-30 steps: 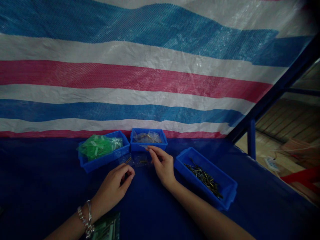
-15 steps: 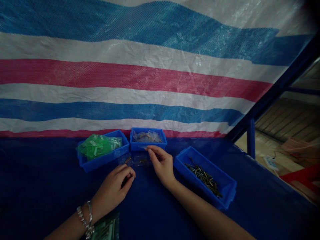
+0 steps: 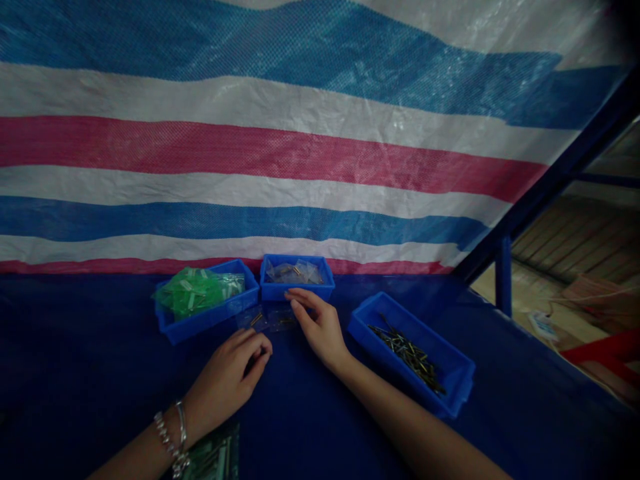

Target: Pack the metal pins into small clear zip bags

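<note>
Clear plastic bags [image 3: 273,319], each with a small brass-coloured piece inside, lie flat on the dark blue table cover [image 3: 75,360] just in front of the middle bin; we count at least two, though their edges blur together. Our right hand [image 3: 317,325] rests beside them on the right, its fingers stretched forward and close together, the fingertips touching the right edge of the bags and nearly reaching the middle bin's wall; it grips nothing. Our left hand [image 3: 231,377] sits nearer to us, below and left of the bags and apart from them, curled loosely with thumb and forefinger pinched together; whether something small lies between them we cannot tell. Two bracelets [image 3: 173,437] circle that wrist. We count three blue bins: the left bin [image 3: 200,320] heaped with green packets, the middle bin [image 3: 280,292] with more clear bags, and the right bin [image 3: 453,390] with a scatter of thin dark pins. One striped tarpaulin [image 3: 300,147] hangs behind.
</note>
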Available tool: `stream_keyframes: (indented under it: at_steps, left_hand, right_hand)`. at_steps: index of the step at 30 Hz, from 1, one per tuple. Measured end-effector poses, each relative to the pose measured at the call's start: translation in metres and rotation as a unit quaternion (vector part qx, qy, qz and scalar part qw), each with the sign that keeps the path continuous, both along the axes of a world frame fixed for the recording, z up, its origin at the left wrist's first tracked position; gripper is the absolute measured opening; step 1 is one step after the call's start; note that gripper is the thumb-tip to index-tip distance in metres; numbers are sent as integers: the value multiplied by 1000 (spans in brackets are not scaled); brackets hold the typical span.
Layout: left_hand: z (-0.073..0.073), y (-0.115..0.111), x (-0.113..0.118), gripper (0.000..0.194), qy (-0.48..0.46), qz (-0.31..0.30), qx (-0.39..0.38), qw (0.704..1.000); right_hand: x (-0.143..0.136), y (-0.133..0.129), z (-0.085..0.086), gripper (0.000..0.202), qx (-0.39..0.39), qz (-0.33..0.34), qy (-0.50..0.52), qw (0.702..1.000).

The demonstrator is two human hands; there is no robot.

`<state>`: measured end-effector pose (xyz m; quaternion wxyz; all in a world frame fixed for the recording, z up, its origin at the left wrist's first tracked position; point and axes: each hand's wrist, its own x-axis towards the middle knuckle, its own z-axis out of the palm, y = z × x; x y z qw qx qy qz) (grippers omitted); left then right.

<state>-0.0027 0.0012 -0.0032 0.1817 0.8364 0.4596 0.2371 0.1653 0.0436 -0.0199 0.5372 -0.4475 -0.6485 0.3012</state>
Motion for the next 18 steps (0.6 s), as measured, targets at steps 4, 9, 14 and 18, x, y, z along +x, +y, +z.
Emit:
stream_keyframes:
  at_steps: [4, 9, 14, 18]
  left_hand:
    - [0, 0, -1, 14, 1, 0, -2, 1000]
    - [0, -1, 0, 14, 2, -4, -2, 1000]
    - [0, 0, 0, 14, -6, 0, -1, 1000]
    - [-1, -1, 0, 14, -2, 1, -1, 1000]
  right_hand:
    - [0, 2, 0, 23, -2, -1, 5, 1000]
    - [-1, -2, 3, 22, 19, -9, 0, 1000]
    - [-1, -10, 6, 25, 76, -19, -43, 996]
    - [0, -14, 8, 27, 106, -22, -62, 992]
